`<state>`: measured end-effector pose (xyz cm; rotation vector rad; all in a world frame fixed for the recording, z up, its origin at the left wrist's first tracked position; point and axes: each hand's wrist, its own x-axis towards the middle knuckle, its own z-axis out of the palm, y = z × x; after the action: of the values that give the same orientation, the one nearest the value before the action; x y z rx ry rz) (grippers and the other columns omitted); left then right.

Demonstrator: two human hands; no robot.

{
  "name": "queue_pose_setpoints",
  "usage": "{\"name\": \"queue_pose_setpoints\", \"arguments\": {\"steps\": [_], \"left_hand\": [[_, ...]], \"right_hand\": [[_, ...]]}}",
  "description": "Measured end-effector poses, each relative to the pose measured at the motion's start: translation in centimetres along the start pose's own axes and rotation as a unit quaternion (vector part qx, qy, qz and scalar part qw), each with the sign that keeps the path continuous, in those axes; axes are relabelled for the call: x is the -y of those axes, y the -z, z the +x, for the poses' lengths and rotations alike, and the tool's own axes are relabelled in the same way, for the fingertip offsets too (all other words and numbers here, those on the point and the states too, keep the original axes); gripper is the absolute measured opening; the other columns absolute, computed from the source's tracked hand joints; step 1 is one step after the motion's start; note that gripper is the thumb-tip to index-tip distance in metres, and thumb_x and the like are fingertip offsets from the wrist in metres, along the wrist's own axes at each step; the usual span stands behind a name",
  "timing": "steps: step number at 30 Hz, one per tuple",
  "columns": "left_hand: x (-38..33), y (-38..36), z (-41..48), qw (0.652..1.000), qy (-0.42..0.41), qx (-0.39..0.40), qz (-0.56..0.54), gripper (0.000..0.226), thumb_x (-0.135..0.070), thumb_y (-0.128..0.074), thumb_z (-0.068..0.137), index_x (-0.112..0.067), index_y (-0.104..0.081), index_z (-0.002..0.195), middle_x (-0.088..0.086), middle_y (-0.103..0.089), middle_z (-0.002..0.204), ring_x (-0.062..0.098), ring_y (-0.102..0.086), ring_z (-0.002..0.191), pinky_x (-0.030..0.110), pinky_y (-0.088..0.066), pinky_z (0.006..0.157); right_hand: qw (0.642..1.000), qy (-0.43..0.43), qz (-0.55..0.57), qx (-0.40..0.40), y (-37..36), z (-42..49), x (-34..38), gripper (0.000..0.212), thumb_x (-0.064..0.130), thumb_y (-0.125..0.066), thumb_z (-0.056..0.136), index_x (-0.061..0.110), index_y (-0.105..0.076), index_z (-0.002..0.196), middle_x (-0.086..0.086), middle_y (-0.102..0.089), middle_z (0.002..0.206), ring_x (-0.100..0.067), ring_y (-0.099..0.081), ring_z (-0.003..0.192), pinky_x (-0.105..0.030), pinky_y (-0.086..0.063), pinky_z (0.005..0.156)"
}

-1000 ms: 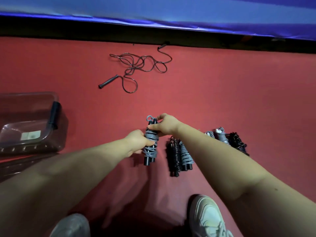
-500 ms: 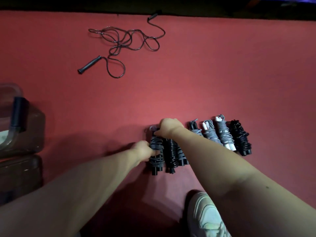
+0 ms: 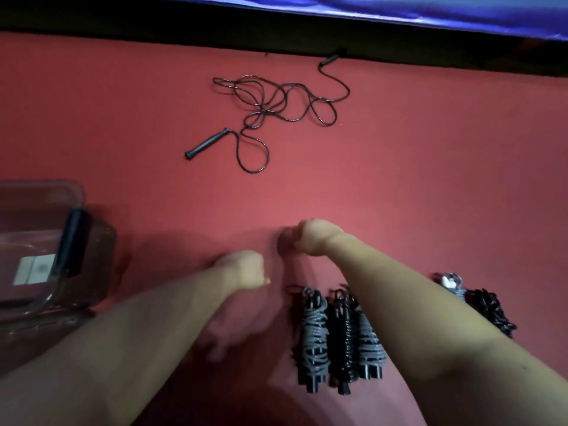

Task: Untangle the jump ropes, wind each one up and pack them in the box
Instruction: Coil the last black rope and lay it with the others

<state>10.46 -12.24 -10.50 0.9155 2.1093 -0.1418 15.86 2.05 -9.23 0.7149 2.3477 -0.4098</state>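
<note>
A row of wound jump rope bundles lies on the red floor: a grey one [image 3: 313, 336], a black one [image 3: 342, 339] and another grey one [image 3: 368, 342]; my right forearm hides part of the row. Further right are a grey bundle with white handles [image 3: 451, 282] and a black bundle [image 3: 491, 312]. A loose tangled black rope [image 3: 276, 109] lies farther out, with one handle [image 3: 206, 144] near me and the other [image 3: 330, 60] at the floor's far edge. My left hand [image 3: 242, 269] and right hand [image 3: 316, 238] hover beyond the bundles, loosely curled, holding nothing.
A clear plastic box [image 3: 46, 192] with a black latch [image 3: 72, 241] stands at the left, a clear lid [image 3: 30, 327] lying by it. A blue mat [image 3: 430, 13] over a dark gap borders the far side of the floor.
Both hands set the grey bundle down at the left end of the row, let go of it and moved forward, away from the row.
</note>
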Motion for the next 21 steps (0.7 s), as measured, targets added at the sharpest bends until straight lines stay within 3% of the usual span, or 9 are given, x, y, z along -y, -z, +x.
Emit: {"name": "queue_pose_setpoints", "arguments": {"steps": [3,6,9,12,16,21], "left_hand": [[3.7,5.2,3.5,0.991,0.062,-0.112,-0.047,0.04,-0.038,-0.058,0.09,-0.013,-0.059,0.121,0.01,-0.058,0.128,0.028,-0.054,0.118,0.034,-0.045,0.098],[6.7,10.0,6.8,0.972,0.114,-0.195,-0.072,0.052,-0.042,-0.06,0.088,-0.014,-0.05,0.13,0.013,-0.048,0.134,0.032,-0.046,0.124,0.036,-0.039,0.103],[9.1,13.6,9.7,0.956,0.142,-0.244,-0.08,0.064,-0.042,-0.062,0.087,-0.013,-0.04,0.139,0.013,-0.041,0.14,0.033,-0.039,0.129,0.038,-0.036,0.106],[11.2,15.3,12.6,0.949,0.157,-0.261,-0.081,0.07,-0.042,-0.065,0.085,-0.011,-0.035,0.14,0.012,-0.039,0.141,0.033,-0.037,0.13,0.04,-0.035,0.108],[12.4,15.8,15.4,0.956,0.164,-0.232,-0.068,0.069,-0.04,-0.063,0.087,-0.011,-0.033,0.141,0.013,-0.039,0.14,0.034,-0.037,0.129,0.041,-0.035,0.106],[12.3,15.3,16.5,0.956,0.167,-0.24,-0.007,0.039,-0.022,-0.051,0.092,-0.009,-0.044,0.128,0.016,-0.046,0.128,0.037,-0.045,0.119,0.042,-0.039,0.097]], "right_hand": [[0.998,0.016,0.055,-0.038,2.8,3.6,1.8,0.047,0.029,-0.051,0.089,0.012,-0.046,0.133,-0.014,-0.047,0.134,-0.031,-0.047,0.123,-0.035,-0.04,0.099],[0.993,0.026,0.098,-0.067,5.2,6.9,3.8,0.06,0.023,-0.054,0.09,0.016,-0.03,0.144,-0.011,-0.037,0.143,-0.028,-0.037,0.133,-0.036,-0.034,0.107],[0.992,0.07,0.094,-0.056,5.9,10.3,5.4,0.077,0.023,-0.056,0.09,0.015,-0.009,0.151,-0.005,-0.011,0.158,-0.022,-0.014,0.145,-0.034,-0.018,0.117],[0.994,0.079,0.069,-0.034,4.3,13.1,5.5,0.089,0.031,-0.057,0.091,0.017,0.008,0.15,0.0,0.012,0.158,-0.018,0.005,0.146,-0.036,-0.01,0.119],[0.994,0.093,0.039,-0.052,2.8,14.7,4.6,0.088,0.04,-0.055,0.092,0.019,0.009,0.15,0.002,0.019,0.157,-0.017,0.014,0.145,-0.031,0.001,0.119],[0.995,0.089,0.027,-0.024,4.0,15.2,4.7,0.097,0.042,-0.062,0.087,0.024,0.009,0.15,0.005,0.022,0.156,-0.016,0.016,0.144,-0.031,0.0,0.117]]}}
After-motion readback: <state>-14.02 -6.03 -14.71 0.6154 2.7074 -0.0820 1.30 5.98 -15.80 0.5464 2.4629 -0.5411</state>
